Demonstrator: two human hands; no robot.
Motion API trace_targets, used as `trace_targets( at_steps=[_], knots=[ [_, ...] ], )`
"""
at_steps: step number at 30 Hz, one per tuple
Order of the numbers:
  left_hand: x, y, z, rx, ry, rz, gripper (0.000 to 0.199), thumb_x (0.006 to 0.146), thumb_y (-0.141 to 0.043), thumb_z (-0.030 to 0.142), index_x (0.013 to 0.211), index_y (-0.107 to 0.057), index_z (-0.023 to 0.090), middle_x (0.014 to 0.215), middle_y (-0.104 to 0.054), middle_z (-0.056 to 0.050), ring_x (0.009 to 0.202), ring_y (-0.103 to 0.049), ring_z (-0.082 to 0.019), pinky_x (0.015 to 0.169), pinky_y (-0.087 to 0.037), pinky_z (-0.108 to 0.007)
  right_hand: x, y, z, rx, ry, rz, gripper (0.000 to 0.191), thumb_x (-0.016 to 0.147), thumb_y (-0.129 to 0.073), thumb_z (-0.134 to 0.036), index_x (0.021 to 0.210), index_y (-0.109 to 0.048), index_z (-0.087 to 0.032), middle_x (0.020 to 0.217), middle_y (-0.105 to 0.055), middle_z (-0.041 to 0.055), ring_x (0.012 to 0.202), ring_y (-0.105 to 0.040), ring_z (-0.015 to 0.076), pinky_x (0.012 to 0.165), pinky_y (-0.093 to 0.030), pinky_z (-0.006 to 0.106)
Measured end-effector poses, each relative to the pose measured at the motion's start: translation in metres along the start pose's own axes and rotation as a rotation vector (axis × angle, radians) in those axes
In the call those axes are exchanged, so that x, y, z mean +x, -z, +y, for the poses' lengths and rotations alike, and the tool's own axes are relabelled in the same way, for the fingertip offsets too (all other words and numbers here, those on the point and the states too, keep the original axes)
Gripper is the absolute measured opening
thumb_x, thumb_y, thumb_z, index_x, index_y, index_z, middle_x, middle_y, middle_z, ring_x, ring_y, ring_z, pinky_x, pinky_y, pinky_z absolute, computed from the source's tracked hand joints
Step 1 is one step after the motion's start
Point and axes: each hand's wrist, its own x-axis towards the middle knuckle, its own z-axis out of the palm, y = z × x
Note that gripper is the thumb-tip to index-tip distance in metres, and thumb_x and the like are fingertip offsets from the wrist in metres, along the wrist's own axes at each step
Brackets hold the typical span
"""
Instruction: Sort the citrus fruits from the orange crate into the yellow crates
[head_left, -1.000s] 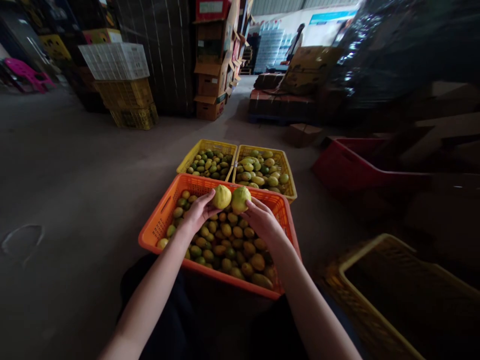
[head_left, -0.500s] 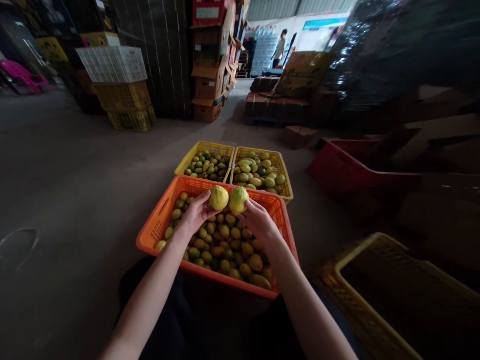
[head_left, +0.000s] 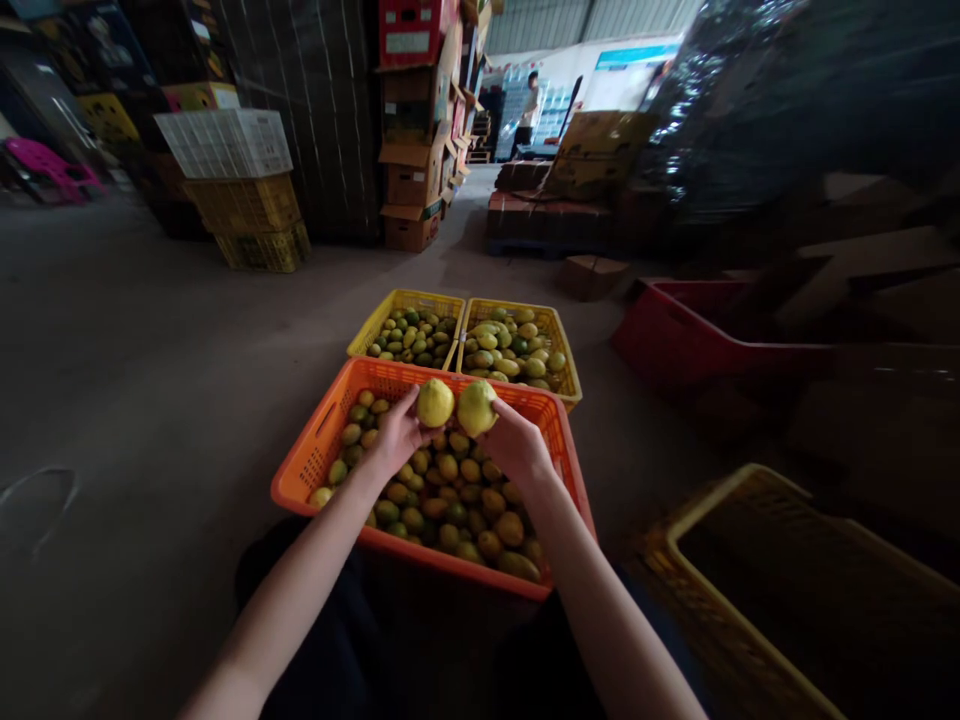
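Left hand [head_left: 399, 437], curled partway closed, grips a yellow lemon-like fruit [head_left: 435, 402]; right hand [head_left: 516, 443], similarly curled, holds a yellow-green lemon-like fruit [head_left: 477, 407] just beside it. Both are held up over the far half of an orange plastic crate [head_left: 306, 470], toward its twelve o'clock. Green and yellow fruits [head_left: 448, 467] fill that crate. Beyond it, fruit-filled yellow crates stand at eleven o'clock [head_left: 373, 325] and one o'clock [head_left: 570, 352].
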Motion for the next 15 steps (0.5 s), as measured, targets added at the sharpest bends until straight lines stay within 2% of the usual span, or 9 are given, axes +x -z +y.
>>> trace_targets(
  at_steps=[2,4,7,9,11,12,13,15],
  knots=[
    [-0.002,0.002,-0.019,0.134,0.07,0.008,0.023,0.082,-0.059,0.033,0.099,-0.063,0.017,0.087,-0.067,-0.006,0.067,-0.064,-0.013,0.053,-0.052,-0.02,0.0,0.003,-0.005,0.076,-0.018,0.065,0.019,0.068,-0.069,-0.033,0.084,-0.068,-0.023,0.074,-0.071,-0.001,0.07,-0.066,0.017,0.056,-0.05,0.025],
    [-0.012,0.008,-0.048,0.353,0.153,-0.016,0.019,0.079,-0.063,0.03,0.096,-0.063,0.021,0.079,-0.065,-0.003,0.064,-0.064,-0.012,0.052,-0.05,-0.019,0.0,0.006,-0.011,0.133,-0.031,0.143,0.015,0.071,-0.066,-0.034,0.081,-0.066,-0.023,0.071,-0.07,-0.0008,0.065,-0.065,0.0163,0.053,-0.05,0.025],
    [-0.037,0.021,-0.096,0.614,0.359,-0.054,0.012,0.068,-0.074,0.021,0.075,-0.065,0.02,0.067,-0.063,-0.004,0.057,-0.063,-0.017,0.049,-0.05,-0.028,-0.002,0.012,-0.02,0.172,-0.033,0.259,0.012,0.071,-0.064,-0.033,0.076,-0.063,-0.023,0.064,-0.068,-0.0007,0.056,-0.062,0.0144,0.051,-0.051,0.025],
    [-0.048,0.025,-0.115,0.776,0.524,-0.12,0.011,0.067,-0.075,0.022,0.068,-0.065,0.02,0.067,-0.064,-0.006,0.059,-0.064,-0.02,0.05,-0.051,-0.033,-0.004,0.016,-0.025,0.187,-0.012,0.304,0.01,0.071,-0.063,-0.032,0.074,-0.061,-0.023,0.061,-0.066,-0.0004,0.053,-0.061,0.0143,0.049,-0.052,0.025],
    [-0.045,0.022,-0.113,0.723,0.561,-0.111,0.012,0.064,-0.077,0.017,0.066,-0.066,0.018,0.065,-0.064,-0.008,0.056,-0.063,-0.021,0.046,-0.051,-0.032,-0.007,0.019,-0.029,0.207,-0.008,0.331,0.008,0.072,-0.061,-0.031,0.074,-0.061,-0.023,0.061,-0.066,0.0004,0.053,-0.061,0.015,0.047,-0.051,0.024],
    [-0.038,0.019,-0.102,0.629,0.522,-0.077,0.011,0.064,-0.077,0.015,0.067,-0.066,0.016,0.064,-0.064,-0.009,0.055,-0.063,-0.021,0.044,-0.051,-0.03,-0.01,0.02,-0.032,0.221,-0.02,0.345,0.007,0.073,-0.061,-0.03,0.074,-0.061,-0.023,0.061,-0.066,0.0008,0.054,-0.061,0.0154,0.046,-0.051,0.024],
    [-0.027,0.014,-0.085,0.451,0.425,-0.02,0.012,0.065,-0.075,0.013,0.072,-0.067,0.015,0.066,-0.065,-0.009,0.056,-0.064,-0.021,0.044,-0.051,-0.028,-0.012,0.021,-0.034,0.239,-0.034,0.36,0.007,0.074,-0.06,-0.031,0.075,-0.06,-0.023,0.06,-0.066,0.0011,0.054,-0.061,0.0157,0.046,-0.051,0.024],
    [-0.003,0.007,-0.04,0.287,0.245,0.044,0.012,0.08,-0.064,0.026,0.086,-0.065,0.016,0.076,-0.066,-0.007,0.065,-0.067,-0.016,0.054,-0.055,-0.023,-0.017,0.025,-0.038,0.271,-0.059,0.377,0.009,0.075,-0.058,-0.032,0.075,-0.06,-0.023,0.06,-0.065,0.0016,0.055,-0.06,0.0162,0.045,-0.05,0.025]
  ],
)
